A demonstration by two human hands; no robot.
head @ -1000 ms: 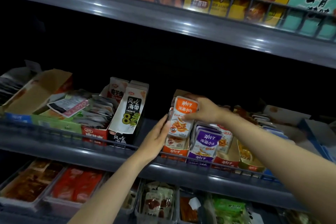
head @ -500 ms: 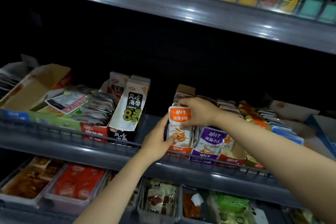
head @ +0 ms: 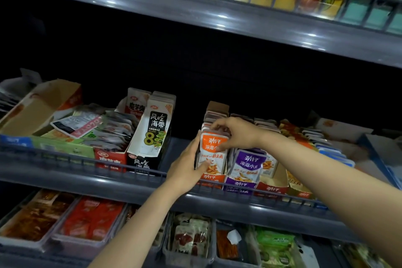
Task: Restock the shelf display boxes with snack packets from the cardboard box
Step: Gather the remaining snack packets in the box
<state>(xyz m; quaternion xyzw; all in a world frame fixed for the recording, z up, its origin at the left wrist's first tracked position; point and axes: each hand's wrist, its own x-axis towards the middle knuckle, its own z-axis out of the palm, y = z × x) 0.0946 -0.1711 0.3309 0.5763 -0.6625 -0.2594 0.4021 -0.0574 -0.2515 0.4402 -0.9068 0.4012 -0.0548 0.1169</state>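
Note:
On the middle shelf an orange display box holds a row of orange-and-white snack packets. My right hand curls over the top of the front packets and pinches them. My left hand grips the box's left side, its thumb across the front packet. A purple display box with purple packets stands just to the right. The cardboard box is not in view.
A black seaweed snack box stands left, past a gap of bare shelf. Farther left are red and green boxes. A wire rail runs along the shelf front. Trays of packets fill the shelf below.
My right hand has brought the orange packets down from above into the orange box. My left hand has closed against the box's left side.

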